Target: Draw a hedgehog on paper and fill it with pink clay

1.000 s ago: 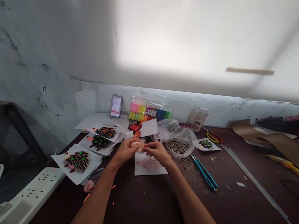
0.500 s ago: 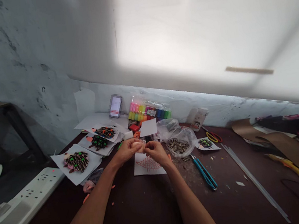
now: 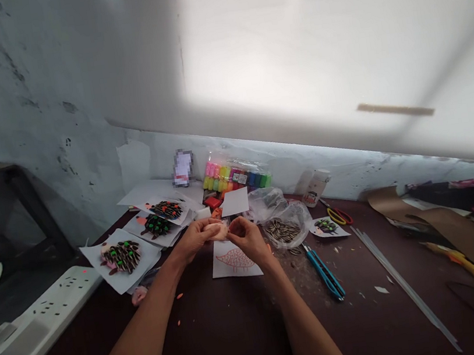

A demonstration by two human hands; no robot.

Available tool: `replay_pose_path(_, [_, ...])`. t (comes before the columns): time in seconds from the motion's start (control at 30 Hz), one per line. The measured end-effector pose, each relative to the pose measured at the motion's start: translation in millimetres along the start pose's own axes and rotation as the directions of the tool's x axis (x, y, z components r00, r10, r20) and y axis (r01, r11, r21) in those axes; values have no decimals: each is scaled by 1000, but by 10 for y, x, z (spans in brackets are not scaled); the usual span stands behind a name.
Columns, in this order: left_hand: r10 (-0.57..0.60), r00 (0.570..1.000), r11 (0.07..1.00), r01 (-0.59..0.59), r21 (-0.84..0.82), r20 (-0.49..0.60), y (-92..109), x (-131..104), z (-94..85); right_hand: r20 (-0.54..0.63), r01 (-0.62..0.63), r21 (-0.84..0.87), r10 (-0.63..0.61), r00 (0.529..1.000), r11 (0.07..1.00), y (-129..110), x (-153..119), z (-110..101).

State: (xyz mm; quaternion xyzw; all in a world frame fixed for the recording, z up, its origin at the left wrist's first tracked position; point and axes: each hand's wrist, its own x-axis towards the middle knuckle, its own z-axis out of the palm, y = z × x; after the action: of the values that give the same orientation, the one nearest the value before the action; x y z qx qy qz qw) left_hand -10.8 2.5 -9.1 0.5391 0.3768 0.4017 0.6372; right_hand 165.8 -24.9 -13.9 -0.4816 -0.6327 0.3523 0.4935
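Observation:
In the head view my left hand (image 3: 193, 240) is closed around a lump of pale peach clay (image 3: 215, 231), possibly in clear wrap. My right hand (image 3: 245, 236) pinches at the lump's right end, its fingertips pressed together. Just below both hands lies a white card with a red hedgehog drawing (image 3: 236, 260). To the left, hedgehog pictures covered with striped seeds (image 3: 121, 256) and coloured dots rest on white paper. Right of my hands a clear plastic bag (image 3: 299, 216) holds sunflower seeds (image 3: 283, 230).
A pack of coloured clay (image 3: 237, 176) leans on the wall beside a phone (image 3: 183, 168). Teal-handled tweezers or pliers (image 3: 326, 275), yellow-red scissors (image 3: 339, 216), clear glue sticks (image 3: 404, 286) and a yellow knife (image 3: 458, 261) lie rightward. A white power strip (image 3: 41, 322) runs along the left.
My hands have drawn slightly apart, and more of the clay lump shows between them. The hedgehog drawing is less covered. Other things have stayed in place.

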Motion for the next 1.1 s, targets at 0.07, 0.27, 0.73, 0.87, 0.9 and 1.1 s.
replay_pose_path(0.07, [12,1000,1000,-12,16,-10,-6,6,4,12,33,-79,-32,999,996,-7,-10,-15])
replay_pose_path(0.27, [35,999,997,-32,73,-36,-60,35,3,47,77,-246,-68,997,966,16,-35,-42])
replay_pose_path(0.73, [102,991,987,-112,113,91,-65,19,8,156,214,-454,-160,975,865,-102,-104,8])
replay_pose_path(0.87, [116,991,988,-122,93,73,-87,60,32,162,251,-481,-196,967,840,-91,-121,45])
replay_pose_path(0.9, [113,991,987,-120,105,65,-92,69,28,156,247,-480,-195,968,842,-86,-118,47])
replay_pose_path(1.1, [89,996,991,-91,95,27,-83,60,-35,38,114,-387,-108,993,915,-80,-88,16])
